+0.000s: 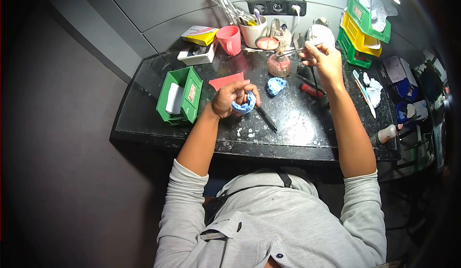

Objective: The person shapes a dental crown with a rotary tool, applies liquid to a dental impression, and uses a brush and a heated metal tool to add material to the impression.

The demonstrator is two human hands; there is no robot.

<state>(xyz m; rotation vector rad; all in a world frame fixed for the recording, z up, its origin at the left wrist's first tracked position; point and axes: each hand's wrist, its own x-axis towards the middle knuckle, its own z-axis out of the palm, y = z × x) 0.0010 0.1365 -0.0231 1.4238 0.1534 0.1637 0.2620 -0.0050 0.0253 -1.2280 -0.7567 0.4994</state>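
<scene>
My left hand (pixel 229 98) is closed round a blue horseshoe-shaped dental cast (pixel 244 105) above the black table. My right hand (pixel 322 59) pinches a thin metal tool (pixel 294 51), whose tip is over a glass burner (pixel 279 65) with pinkish contents. A second blue cast (pixel 276 86) lies on the table between my hands. Just behind my left hand is a flat pink sheet (pixel 225 81). The black pen (pixel 267 119) rests to the right of my left hand. Whether the burner is lit cannot be made out.
A green bin (pixel 180 96) stands at the left, with a pink mug (pixel 229 41) and white box (pixel 198 55) behind. On the right are a red object (pixel 311 91), a toothbrush (pixel 364 94), crumpled paper (pixel 373 91) and stacked bins (pixel 362 33). The table's front edge (pixel 269 152) is near my body.
</scene>
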